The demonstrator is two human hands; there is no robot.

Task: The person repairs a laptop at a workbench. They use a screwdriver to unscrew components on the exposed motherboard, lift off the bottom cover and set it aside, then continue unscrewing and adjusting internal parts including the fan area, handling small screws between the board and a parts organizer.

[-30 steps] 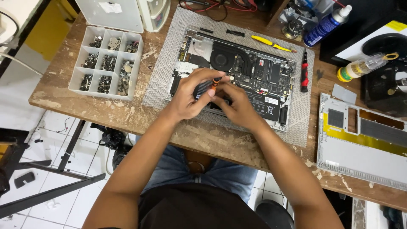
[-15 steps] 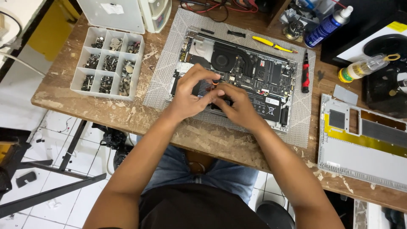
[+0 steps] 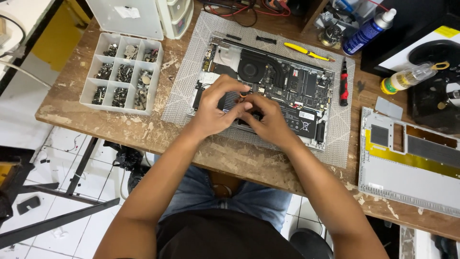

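On the worn wooden table lies a grey mesh mat, and on it an opened laptop with its board, fan and black battery exposed. Both hands meet over the laptop's lower left part, above the battery. Left hand curls in from the left, fingers bent and pinched narrow around a small orange-tipped tool; only the tip shows. Right hand sits just beside it, touching it, fingers folded close together over the same spot; cannot tell what it grips, if anything.

Left of the mat: clear compartment box full of small screws and parts, lid up behind it. On the mat's top edge a yellow-handled tool; at its right edge a red-and-black screwdriver. Farther right: blue spray can, small bottle with yellow cap, and the removed laptop bottom cover lying inside-up, well apart from the hands.
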